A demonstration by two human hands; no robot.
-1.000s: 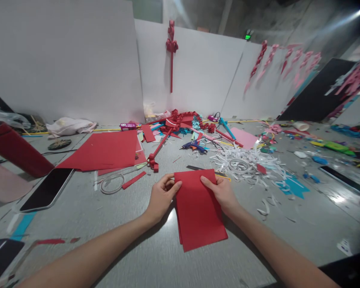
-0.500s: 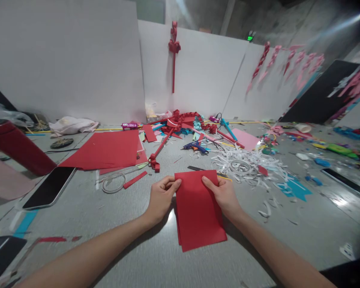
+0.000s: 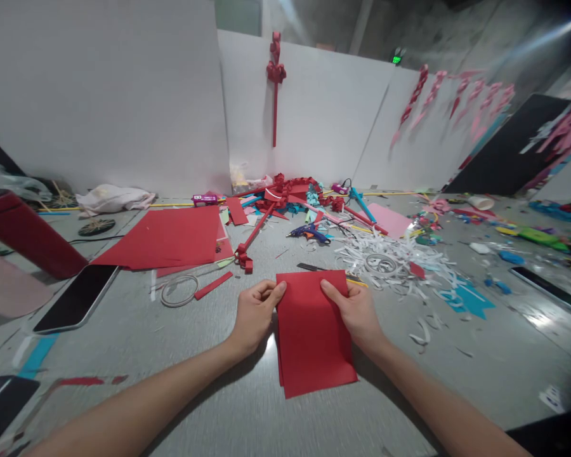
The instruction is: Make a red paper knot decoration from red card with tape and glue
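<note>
A folded sheet of red paper is held up in front of me, its layers slightly offset along the left and lower edges. My left hand pinches its upper left corner between thumb and fingers. At the upper right, my right hand grips it with the thumb on the front face and the fingers behind. Just beyond the paper's top edge lies a dark, thin cutter-like tool, partly hidden. A yellow piece shows by my right fingers.
Larger red sheets and a phone lie left. A blue glue gun sits ahead, near a tangle of red paper ribbons. White paper shreds spread at right, with a second phone beyond. A red bottle leans at far left.
The lower end of the folded red paper has swung slightly left. Both hands keep the same hold on it.
</note>
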